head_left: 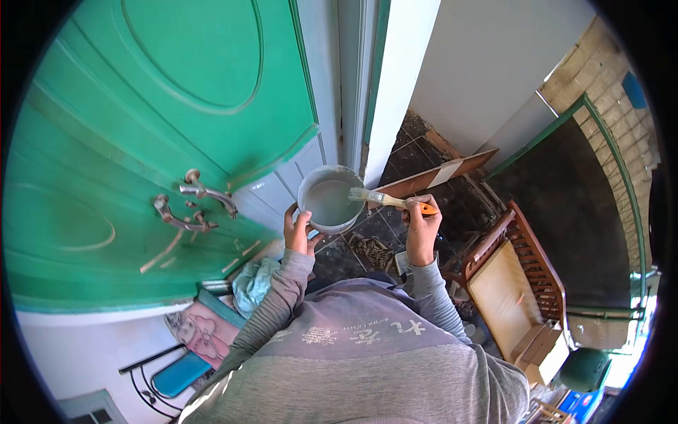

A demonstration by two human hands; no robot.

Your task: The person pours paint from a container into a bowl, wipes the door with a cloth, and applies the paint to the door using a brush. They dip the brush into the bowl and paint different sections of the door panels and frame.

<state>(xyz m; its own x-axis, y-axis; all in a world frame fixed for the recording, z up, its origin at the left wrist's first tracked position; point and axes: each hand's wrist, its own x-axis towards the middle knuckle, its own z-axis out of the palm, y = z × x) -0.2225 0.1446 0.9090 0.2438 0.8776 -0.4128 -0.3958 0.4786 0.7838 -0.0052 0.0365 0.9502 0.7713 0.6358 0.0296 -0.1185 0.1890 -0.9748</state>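
My left hand [299, 233] grips the near left side of a round bucket [304, 185], thumb at the rim and fingers underneath. Grey paint [328, 203] lies inside the bucket. In my right hand [422, 232] is a paintbrush [390, 201] with an orange-tipped handle, held between thumb and fingers. Its bristles point left and overlap the right rim of the bucket, above the paint. Beyond the bucket stands a door with a green upper part [191, 63] and grey-painted sections [282, 169].
Metal door handles [205, 194] stick out on the left. A wooden board [441, 173] lies across the dark tiled floor [406, 152]. At right stand a wooden crib-like frame [526, 261] and a large dark panel with green edging [565, 198]. A light blue plastic bag [256, 284] sits low at left.
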